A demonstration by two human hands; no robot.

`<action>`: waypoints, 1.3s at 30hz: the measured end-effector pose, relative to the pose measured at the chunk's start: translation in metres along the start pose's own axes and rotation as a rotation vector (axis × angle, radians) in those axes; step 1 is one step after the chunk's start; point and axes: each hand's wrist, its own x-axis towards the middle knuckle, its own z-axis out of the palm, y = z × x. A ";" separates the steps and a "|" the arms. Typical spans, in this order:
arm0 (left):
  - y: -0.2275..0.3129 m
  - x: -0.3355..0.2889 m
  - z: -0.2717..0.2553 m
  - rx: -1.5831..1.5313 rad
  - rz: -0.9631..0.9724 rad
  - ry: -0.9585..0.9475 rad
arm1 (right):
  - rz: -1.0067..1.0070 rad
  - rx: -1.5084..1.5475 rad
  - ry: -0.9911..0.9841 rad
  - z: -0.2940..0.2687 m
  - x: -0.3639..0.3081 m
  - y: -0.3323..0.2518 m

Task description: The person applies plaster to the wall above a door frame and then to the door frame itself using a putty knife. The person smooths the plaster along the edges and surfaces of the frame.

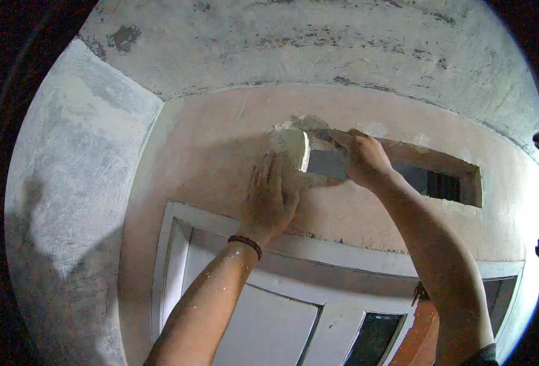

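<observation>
My left hand (266, 198) lies flat on the pinkish wall (211, 158), fingers stretched upward, with a dark beaded bracelet (245, 245) at the wrist. Just right of its fingertips, a pale, thick patch of putty (296, 148) covers the left end of a long slot opening (407, 174). My right hand (366, 157) is closed at the top edge of this slot. From it, a putty knife (319, 129), partly hidden by the fingers, points left toward the top of the patch. White specks dot my left forearm.
Below the slot is a pale door frame (343, 245) with a grey panelled door (263, 317). A rough whitish wall (74, 158) meets the pink one at the left. The stained ceiling (269, 46) curves overhead. Bright light enters at the far right.
</observation>
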 end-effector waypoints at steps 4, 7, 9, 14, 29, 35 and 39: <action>0.001 -0.001 -0.002 -0.017 -0.032 -0.005 | -0.106 -0.015 0.048 0.004 0.006 0.003; 0.003 -0.001 -0.001 0.012 -0.016 0.015 | -0.043 0.045 -0.045 0.005 0.004 0.002; 0.001 0.001 -0.001 0.072 0.069 0.017 | -0.123 0.062 -0.055 0.002 -0.001 0.001; 0.000 0.000 -0.001 -0.021 0.019 0.019 | -0.307 0.012 -0.087 -0.008 -0.017 -0.003; 0.000 0.001 0.004 -0.028 -0.035 0.023 | -0.162 0.074 -0.042 -0.005 -0.009 -0.008; 0.005 -0.002 -0.004 -0.066 -0.076 0.001 | -0.375 0.019 -0.123 -0.001 -0.014 0.007; 0.005 0.000 -0.006 -0.059 -0.104 -0.016 | -0.469 0.051 0.070 -0.020 -0.022 0.017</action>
